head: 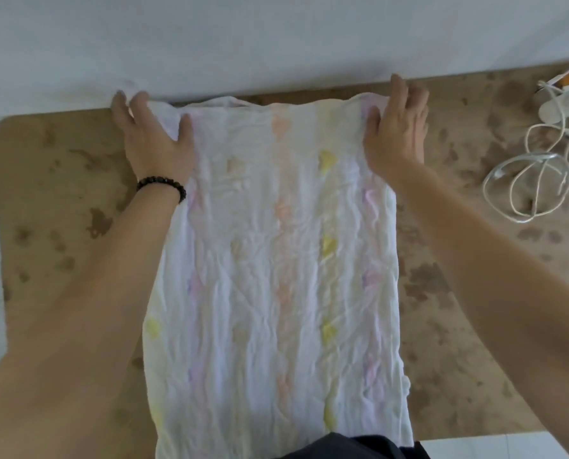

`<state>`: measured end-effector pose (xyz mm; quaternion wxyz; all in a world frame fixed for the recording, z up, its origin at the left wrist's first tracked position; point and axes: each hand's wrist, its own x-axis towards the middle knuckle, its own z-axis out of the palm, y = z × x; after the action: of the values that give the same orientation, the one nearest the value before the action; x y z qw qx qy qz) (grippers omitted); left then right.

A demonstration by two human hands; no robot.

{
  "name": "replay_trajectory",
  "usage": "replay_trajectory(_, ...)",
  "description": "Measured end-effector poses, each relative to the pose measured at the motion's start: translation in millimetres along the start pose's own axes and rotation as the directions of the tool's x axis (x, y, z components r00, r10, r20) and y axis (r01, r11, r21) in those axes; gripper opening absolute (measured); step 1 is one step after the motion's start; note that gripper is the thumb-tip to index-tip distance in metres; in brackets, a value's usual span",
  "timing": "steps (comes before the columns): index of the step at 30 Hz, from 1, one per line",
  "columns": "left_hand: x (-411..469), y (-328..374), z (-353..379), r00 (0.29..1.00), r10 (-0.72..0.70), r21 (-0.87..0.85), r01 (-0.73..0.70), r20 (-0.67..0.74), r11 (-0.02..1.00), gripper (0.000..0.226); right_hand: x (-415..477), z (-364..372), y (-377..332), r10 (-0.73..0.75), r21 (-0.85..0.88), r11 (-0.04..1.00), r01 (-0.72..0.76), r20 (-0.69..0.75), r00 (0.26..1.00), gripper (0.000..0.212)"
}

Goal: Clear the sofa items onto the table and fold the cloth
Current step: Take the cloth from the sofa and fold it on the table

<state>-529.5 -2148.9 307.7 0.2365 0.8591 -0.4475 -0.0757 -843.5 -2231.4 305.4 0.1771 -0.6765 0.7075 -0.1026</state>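
Observation:
A white cloth (pixel 276 260) with faded pink, orange and yellow marks lies spread lengthwise on the brown mottled table (pixel 61 193). Its near end hangs over the table's front edge. My left hand (pixel 150 140), with a dark bead bracelet on the wrist, holds the far left corner, thumb on top of the fabric. My right hand (pixel 397 134) holds the far right corner, thumb on the cloth and fingers stretched past its edge. Both far corners sit close to the table's back edge.
A coiled white cable (pixel 528 180) with a white plug or charger (pixel 555 109) lies at the table's far right. A pale wall or surface (pixel 276 38) runs behind the table. Dark clothing (pixel 349 447) shows at the bottom edge.

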Motion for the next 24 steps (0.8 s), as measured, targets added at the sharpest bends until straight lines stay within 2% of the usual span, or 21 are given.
replay_trajectory(2, -32.8, -1.5, -6.3, 0.998, 0.062, 0.106, -0.060, -0.020, 0.993, 0.064, -41.6, 3.1, -6.4, -0.190, -0.124, 0.975, 0.184, -0.045, 0.981, 0.058)
replay_trajectory(4, -57.8, -4.6, -4.1, 0.973, 0.170, 0.238, -0.204, 0.157, 0.950, 0.066, -71.5, 12.0, -13.2, -0.387, -0.213, 0.889, 0.405, 0.123, 0.914, 0.064)
replay_trajectory(6, -60.5, -15.8, 1.5, 0.918, 0.157, 0.329, -0.284, 0.363, 0.901, 0.071, -76.2, 23.6, -12.4, -0.404, -0.272, 0.831, 0.485, 0.304, 0.863, 0.074)
replay_trajectory(9, -44.2, -34.2, 5.7, 0.903, 0.057, 0.386, -0.239, 0.427, 0.891, 0.076, -59.8, 30.2, -4.7, -0.302, -0.281, 0.866, 0.413, 0.362, 0.882, 0.080)
replay_trajectory(13, -39.7, -38.3, 13.8, 0.912, 0.085, 0.398, -0.258, 0.402, 0.880, 0.074, -67.1, 37.0, -4.4, -0.314, -0.303, 0.869, 0.392, 0.276, 0.908, 0.075)
replay_trajectory(17, -61.6, -38.5, 4.7, 0.933, 0.114, 0.395, -0.253, 0.341, 0.883, 0.067, -133.1, 39.8, -5.5, -0.300, -0.279, 0.885, 0.373, 0.272, 0.915, 0.068)
replay_trajectory(20, -120.4, -32.2, -11.0, 0.933, 0.177, 0.281, -0.270, 0.315, 0.921, 0.063, -206.0, 32.3, 6.5, -0.328, -0.216, 0.897, 0.386, 0.261, 0.908, 0.067)
replay_trajectory(24, -237.8, -41.9, -38.2, 0.874, 0.216, 0.201, -0.328, 0.435, 0.923, 0.066, -292.6, 23.2, 33.5, -0.294, -0.176, 0.918, 0.356, 0.303, 0.907, 0.069)
